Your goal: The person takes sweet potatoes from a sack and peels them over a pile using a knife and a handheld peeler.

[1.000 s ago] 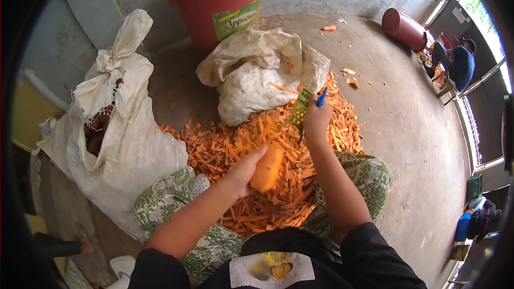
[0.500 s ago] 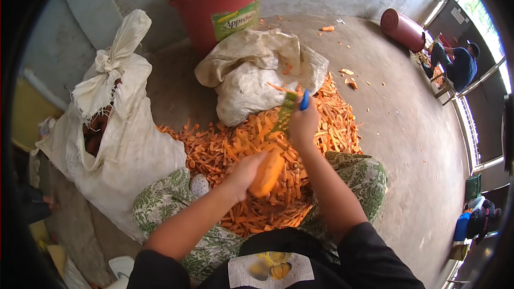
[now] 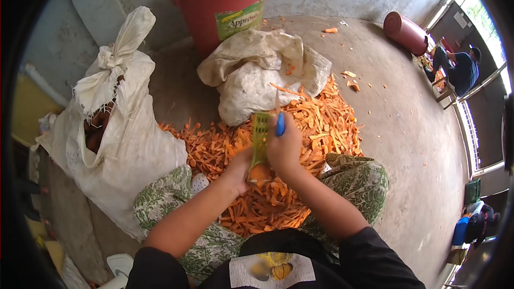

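My left hand (image 3: 239,170) is closed around a peeled orange carrot (image 3: 260,173), whose end points toward me. My right hand (image 3: 286,147) grips a green peeler (image 3: 260,135) with a slotted head, and also a small knife with a blue handle (image 3: 280,124), its blade pointing away from me. The lower end of the peeler lies over the carrot; whether its blade touches the skin cannot be made out. Both hands are above a large heap of orange peelings (image 3: 326,123) between my knees. Part of the carrot is hidden by my fingers.
A white sack (image 3: 251,93) lies slumped behind the heap, before a red tub (image 3: 195,18). At left stands a tied, torn white sack (image 3: 128,139). Across the floor are carrot scraps (image 3: 330,30), a tipped red bin (image 3: 401,31) and a seated person (image 3: 463,75).
My right hand has come down and toward me, bringing the peeler from beyond the carrot to over it. The carrot has turned to a more end-on position in my left hand.
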The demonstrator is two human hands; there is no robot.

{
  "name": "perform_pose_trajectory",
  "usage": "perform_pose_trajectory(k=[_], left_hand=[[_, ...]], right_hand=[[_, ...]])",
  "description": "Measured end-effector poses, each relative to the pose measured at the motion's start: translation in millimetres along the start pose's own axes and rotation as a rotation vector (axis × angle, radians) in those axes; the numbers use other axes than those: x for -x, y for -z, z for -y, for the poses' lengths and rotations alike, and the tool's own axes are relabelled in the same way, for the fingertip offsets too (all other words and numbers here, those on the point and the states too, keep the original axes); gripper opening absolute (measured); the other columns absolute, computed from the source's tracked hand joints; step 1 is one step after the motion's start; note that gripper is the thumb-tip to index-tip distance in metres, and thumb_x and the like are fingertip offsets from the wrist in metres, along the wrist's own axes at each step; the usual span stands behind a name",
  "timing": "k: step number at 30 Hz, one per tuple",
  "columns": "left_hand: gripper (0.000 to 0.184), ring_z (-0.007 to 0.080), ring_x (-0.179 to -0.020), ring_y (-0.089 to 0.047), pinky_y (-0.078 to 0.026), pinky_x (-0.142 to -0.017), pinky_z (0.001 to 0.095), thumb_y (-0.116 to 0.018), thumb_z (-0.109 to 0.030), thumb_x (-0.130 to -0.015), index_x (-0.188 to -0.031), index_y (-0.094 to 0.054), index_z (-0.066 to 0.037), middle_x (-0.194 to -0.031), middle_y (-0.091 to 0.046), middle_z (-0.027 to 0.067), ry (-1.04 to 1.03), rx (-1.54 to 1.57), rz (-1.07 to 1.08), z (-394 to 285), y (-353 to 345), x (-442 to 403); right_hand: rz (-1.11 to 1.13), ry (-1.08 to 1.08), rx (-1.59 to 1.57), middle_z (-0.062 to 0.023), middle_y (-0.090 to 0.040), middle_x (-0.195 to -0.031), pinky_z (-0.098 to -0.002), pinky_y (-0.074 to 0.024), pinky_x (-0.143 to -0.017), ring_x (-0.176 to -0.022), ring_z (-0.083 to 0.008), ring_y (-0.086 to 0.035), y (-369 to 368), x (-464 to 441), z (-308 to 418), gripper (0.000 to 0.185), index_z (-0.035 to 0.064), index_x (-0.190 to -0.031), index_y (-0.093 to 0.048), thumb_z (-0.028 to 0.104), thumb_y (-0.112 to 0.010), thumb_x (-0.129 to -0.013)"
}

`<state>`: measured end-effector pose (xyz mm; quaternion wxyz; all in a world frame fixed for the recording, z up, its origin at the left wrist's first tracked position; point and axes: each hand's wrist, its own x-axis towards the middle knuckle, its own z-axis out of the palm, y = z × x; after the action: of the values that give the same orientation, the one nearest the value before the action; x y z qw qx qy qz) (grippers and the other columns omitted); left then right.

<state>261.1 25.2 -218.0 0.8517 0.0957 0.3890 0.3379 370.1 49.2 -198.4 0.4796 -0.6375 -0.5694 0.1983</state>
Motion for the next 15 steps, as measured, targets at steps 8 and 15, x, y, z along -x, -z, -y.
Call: perform_pose_trajectory(k=[8,15], left_hand=[[0.041,0.0234,-0.064,-0.06,-0.052,-0.052,0.033,-0.036,-0.038,-0.092,-0.108,-0.047,-0.002,-0.083,-0.058,0.0138,0.02,-0.186,0.101,-2.1,2.3,7.7],[0.038,0.0216,-0.075,-0.06,-0.052,-0.062,0.0331,-0.046,-0.037,-0.088,-0.104,-0.048,-0.003,-0.086,-0.058,0.0135,-0.06,-0.062,-0.017,-22.3,17.5,1.9]], right_hand=[[-0.247,-0.378,-0.076,-0.0018,-0.042,-0.054,-0.0293,-0.0337,-0.049,-0.05,-0.0122,-0.038,23.1,-74.3,-73.8,0.027,-0.0002,-0.075,-0.051,0.022,-0.048,-0.09],[0.02,-0.038,-0.028,-0.0107,-0.048,-0.054,-0.0356,-0.0395,-0.052,-0.05,-0.0238,-0.048,36.2,-54.5,-25.8,0.026,0.0011,-0.077,-0.05,0.025,-0.051,-0.087]])
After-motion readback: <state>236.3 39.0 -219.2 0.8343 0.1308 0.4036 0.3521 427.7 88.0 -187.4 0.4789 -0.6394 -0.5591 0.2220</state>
